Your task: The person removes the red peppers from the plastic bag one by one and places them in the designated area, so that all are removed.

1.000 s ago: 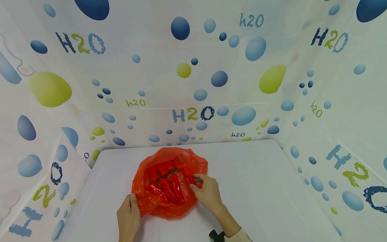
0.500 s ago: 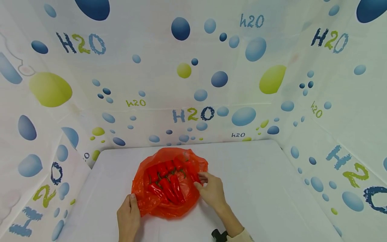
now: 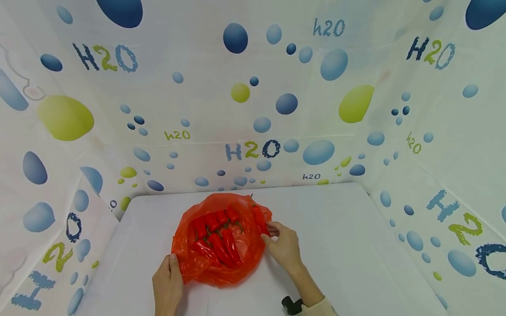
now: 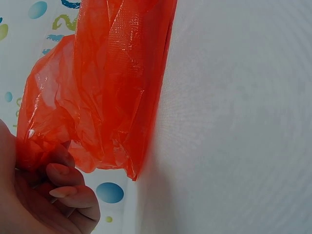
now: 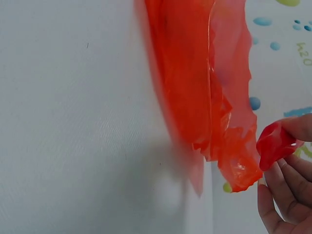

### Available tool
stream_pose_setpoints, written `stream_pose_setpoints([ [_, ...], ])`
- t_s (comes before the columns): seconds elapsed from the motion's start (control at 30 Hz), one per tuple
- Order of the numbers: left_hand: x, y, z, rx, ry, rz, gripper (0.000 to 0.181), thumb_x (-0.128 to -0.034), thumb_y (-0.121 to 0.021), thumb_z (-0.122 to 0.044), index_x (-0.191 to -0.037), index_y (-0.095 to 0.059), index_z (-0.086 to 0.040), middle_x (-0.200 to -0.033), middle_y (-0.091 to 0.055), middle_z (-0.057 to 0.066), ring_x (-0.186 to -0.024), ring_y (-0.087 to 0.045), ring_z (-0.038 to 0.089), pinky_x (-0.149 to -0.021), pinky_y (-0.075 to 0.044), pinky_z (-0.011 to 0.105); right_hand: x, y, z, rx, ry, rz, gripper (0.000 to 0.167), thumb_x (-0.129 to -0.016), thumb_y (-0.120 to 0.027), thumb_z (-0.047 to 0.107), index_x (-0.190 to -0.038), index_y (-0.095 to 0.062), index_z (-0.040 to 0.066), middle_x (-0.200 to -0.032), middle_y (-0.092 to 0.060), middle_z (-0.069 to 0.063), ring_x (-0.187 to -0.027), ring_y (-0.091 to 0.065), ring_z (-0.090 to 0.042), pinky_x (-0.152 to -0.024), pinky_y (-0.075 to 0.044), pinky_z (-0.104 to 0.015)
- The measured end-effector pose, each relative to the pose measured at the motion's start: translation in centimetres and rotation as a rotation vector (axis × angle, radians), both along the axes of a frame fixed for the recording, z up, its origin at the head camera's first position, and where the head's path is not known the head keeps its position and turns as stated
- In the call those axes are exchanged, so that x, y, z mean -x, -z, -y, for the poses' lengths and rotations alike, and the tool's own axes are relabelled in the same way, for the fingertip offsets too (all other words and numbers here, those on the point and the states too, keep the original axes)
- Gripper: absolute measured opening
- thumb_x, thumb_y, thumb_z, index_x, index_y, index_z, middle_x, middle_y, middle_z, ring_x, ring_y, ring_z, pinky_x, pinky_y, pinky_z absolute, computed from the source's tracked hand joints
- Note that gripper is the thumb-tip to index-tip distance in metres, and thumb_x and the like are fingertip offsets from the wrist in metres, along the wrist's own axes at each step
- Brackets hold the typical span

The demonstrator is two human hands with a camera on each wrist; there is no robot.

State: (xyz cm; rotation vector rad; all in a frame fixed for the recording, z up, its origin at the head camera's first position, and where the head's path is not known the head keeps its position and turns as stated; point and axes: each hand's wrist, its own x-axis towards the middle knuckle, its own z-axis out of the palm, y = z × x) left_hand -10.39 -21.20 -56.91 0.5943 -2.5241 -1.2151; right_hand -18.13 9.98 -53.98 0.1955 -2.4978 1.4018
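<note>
A red plastic bag (image 3: 221,278) lies open on the white table, with several red peppers (image 3: 220,249) inside it, their green stems showing. My left hand (image 3: 168,281) pinches the bag's left edge; in the left wrist view, the left hand (image 4: 58,200) has curled fingers at the crumpled film (image 4: 46,122). At the bag's right rim, my right hand (image 3: 285,248) holds one red pepper (image 3: 259,219) by its lower end, its stem pointing away. The right wrist view has that pepper (image 5: 274,145) between thumb and fingers of the right hand (image 5: 290,180), beside the bag (image 5: 187,78).
The white table (image 3: 336,237) extends around the bag. Behind and at both sides hangs a white curtain (image 3: 205,101) with blue and green spots and lettering. A black object (image 3: 291,305) is at my right wrist, by the light sleeve (image 3: 320,307).
My right hand has moved to the right with the pepper, from among the others inside the bag to over its right rim. The left hand has stayed at the left edge.
</note>
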Motion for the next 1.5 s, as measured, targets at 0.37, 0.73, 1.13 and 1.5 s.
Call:
stream_pose_setpoints([
  [0.37, -0.1, 0.3, 0.2, 0.019, 0.003, -0.009, 0.046, -0.1155, -0.03, -0.034, -0.099, -0.059, -0.003, -0.075, -0.052, 0.008, -0.077, -0.049, 0.026, -0.068, -0.038, 0.035, 0.7, 0.4, -1.5, 0.008, 0.059, -0.003, 0.026, -0.087, -0.082, 0.009, -0.112, -0.077, 0.003, -0.093, -0.077, -0.004, -0.082, -0.072, -0.019, -0.08, -0.061, -0.046],
  [0.73, -0.2, 0.3, 0.2, -0.008, 0.013, 0.025, 0.048, -0.1156, -0.028, -0.036, -0.102, -0.058, -0.001, -0.077, -0.052, 0.008, -0.077, -0.049, 0.025, -0.066, -0.038, 0.034, 1.6, 1.8, -2.9, -0.002, 0.128, 0.041, 0.026, -0.088, -0.083, 0.011, -0.112, -0.077, 0.004, -0.093, -0.077, -0.003, -0.082, -0.073, -0.017, -0.078, -0.061, -0.038],
  [1.13, 0.0, 0.3, 0.2, -0.006, 0.009, 0.024, 0.049, -0.1155, -0.029, -0.036, -0.106, -0.06, 0.0, -0.079, -0.057, 0.009, -0.079, -0.052, 0.026, -0.067, -0.04, 0.034, 2.2, 2.4, -4.1, -0.005, 0.182, 0.089, 0.025, -0.088, -0.082, 0.011, -0.111, -0.077, 0.004, -0.091, -0.076, -0.004, -0.083, -0.072, -0.02, -0.073, -0.06, -0.037],
  [1.5, 0.2, 0.3, 0.1, -0.009, 0.01, 0.026, 0.048, -0.1155, -0.029, -0.036, -0.106, -0.059, 0.0, -0.08, -0.058, 0.01, -0.078, -0.052, 0.026, -0.067, -0.04, 0.034, 2.8, 3.5, -5.0, 0.01, 0.207, 0.115, 0.026, -0.088, -0.082, 0.01, -0.112, -0.076, 0.001, -0.093, -0.076, -0.009, -0.083, -0.074, -0.024, -0.075, -0.062, -0.04],
])
